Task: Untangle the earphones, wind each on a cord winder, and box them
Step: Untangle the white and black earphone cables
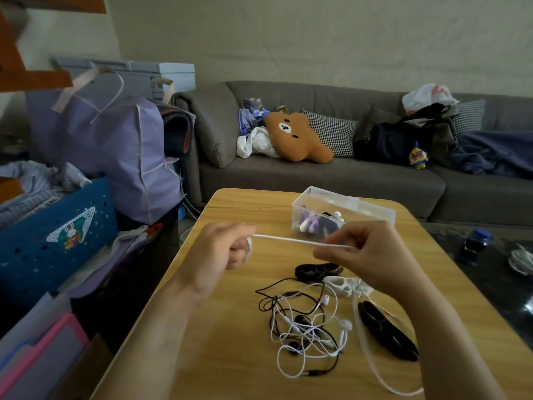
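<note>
Head view: both hands pinch white cord (300, 241) taut over wooden table (230, 356); grey sofa (317, 174) behind

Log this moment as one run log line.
left hand: grips white cord | right hand: pinches cord | tangled earphones: on table

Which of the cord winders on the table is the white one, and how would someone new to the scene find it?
Start at the wooden table and look below the right hand, right of the tangled earphones. The white cord winder lies flat there, between two black cord winders. It alone is white, with oval cut-outs.
</note>
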